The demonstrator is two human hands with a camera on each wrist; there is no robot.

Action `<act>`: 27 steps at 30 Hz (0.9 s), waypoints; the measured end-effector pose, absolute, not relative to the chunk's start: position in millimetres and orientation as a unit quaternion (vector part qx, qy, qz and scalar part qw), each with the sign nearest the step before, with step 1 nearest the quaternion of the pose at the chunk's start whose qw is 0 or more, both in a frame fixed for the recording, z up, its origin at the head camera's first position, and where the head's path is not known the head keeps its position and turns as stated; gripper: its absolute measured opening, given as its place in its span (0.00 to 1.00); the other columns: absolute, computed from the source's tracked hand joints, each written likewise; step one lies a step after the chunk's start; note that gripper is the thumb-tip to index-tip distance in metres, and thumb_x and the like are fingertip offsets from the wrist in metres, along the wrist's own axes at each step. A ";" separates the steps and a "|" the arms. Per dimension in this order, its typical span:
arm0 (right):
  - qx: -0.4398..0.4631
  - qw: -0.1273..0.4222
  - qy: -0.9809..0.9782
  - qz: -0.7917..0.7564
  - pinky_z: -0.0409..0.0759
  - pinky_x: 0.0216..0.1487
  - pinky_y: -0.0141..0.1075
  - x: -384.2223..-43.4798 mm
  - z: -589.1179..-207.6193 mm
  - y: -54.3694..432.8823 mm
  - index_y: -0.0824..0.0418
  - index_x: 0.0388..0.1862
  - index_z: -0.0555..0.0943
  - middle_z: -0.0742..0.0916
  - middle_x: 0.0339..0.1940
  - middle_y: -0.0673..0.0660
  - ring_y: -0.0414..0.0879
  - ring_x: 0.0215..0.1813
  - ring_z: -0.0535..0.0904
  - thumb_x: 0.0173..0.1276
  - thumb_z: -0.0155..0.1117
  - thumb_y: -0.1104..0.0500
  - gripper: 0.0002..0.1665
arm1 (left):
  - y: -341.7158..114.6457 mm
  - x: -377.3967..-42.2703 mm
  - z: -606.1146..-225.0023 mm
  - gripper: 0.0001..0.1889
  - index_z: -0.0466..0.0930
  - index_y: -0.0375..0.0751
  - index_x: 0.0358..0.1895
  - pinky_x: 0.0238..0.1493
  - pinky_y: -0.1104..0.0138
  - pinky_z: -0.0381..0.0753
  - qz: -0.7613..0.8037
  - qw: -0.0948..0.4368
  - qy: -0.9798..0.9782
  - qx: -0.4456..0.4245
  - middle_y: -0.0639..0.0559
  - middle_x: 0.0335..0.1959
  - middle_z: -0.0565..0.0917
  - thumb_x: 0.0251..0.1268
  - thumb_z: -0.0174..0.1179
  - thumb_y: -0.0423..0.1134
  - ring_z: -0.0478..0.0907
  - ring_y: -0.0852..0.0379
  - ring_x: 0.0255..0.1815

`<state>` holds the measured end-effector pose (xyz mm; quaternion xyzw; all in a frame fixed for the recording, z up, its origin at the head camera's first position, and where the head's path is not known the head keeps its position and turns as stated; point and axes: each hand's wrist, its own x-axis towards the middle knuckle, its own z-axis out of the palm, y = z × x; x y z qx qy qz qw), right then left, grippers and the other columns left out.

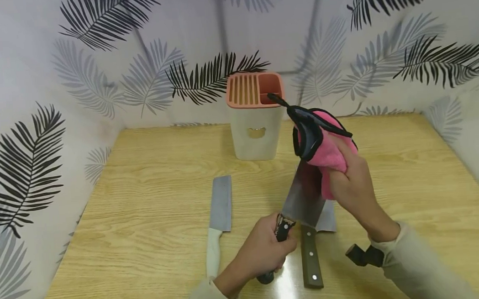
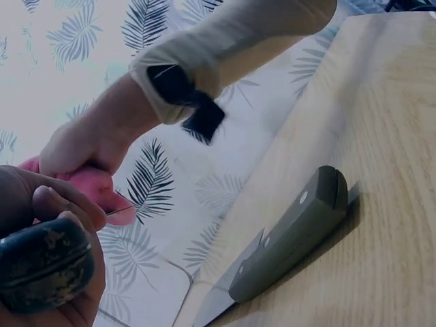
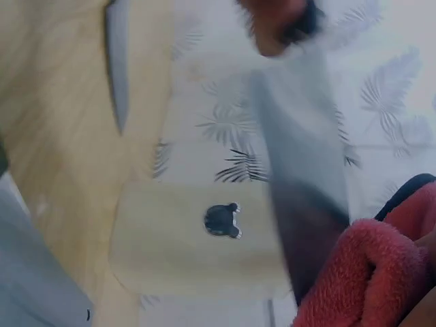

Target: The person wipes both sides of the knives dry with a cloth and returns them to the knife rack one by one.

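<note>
My left hand (image 1: pixel 266 246) grips the worn black handle of a cleaver (image 1: pixel 302 198), its blade raised and slanting away toward the upper right. The right hand (image 1: pixel 350 174) holds a bunched pink cloth (image 1: pixel 331 157) with black trim and a black loop, over the far part of that blade. In the right wrist view the cloth (image 3: pixel 368 272) lies right against the edge of the cleaver blade (image 3: pixel 303 150). Below, on the table, rests a second cleaver with a riveted dark olive handle (image 1: pixel 311 257); the raised blade hides much of its blade.
A white-handled cleaver (image 1: pixel 220 205) lies on the wooden table (image 1: pixel 144 210) to the left. At the back stands a white knife holder (image 1: pixel 253 139) with a slotted orange top. A leaf-patterned sheet (image 1: pixel 190 15) hangs behind the table. A black strap (image 1: pixel 365 255) dangles from the right sleeve.
</note>
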<state>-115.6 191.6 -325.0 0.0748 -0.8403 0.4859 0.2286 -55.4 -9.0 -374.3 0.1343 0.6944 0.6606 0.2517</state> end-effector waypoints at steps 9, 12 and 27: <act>-0.023 0.311 -0.715 0.626 0.70 0.41 0.29 -113.9 -295.2 214.0 0.49 0.35 0.81 0.79 0.29 0.43 0.39 0.37 0.72 0.72 0.56 0.65 0.11 | -21.1 -52.8 -385.5 0.07 0.68 0.39 0.31 0.10 0.74 0.62 0.678 0.293 0.666 0.106 0.58 0.14 0.67 0.61 0.53 0.25 0.62 0.68 0.06; 0.045 0.336 -0.738 0.584 0.72 0.33 0.27 -92.4 -295.8 204.4 0.58 0.37 0.82 0.79 0.25 0.43 0.35 0.27 0.75 0.70 0.54 0.71 0.11 | -23.2 -56.3 -388.7 0.08 0.67 0.40 0.31 0.10 0.74 0.63 0.689 0.291 0.657 0.094 0.59 0.12 0.67 0.61 0.52 0.24 0.63 0.68 0.06; 0.297 0.176 -0.843 0.413 0.54 0.79 0.25 -58.3 -352.9 149.1 0.53 0.68 0.76 0.78 0.71 0.53 0.38 0.78 0.64 0.62 0.56 0.75 0.36 | -25.0 -74.3 -380.2 0.06 0.65 0.35 0.35 0.13 0.71 0.68 0.682 0.202 0.689 0.140 0.55 0.08 0.67 0.59 0.51 0.24 0.65 0.65 0.07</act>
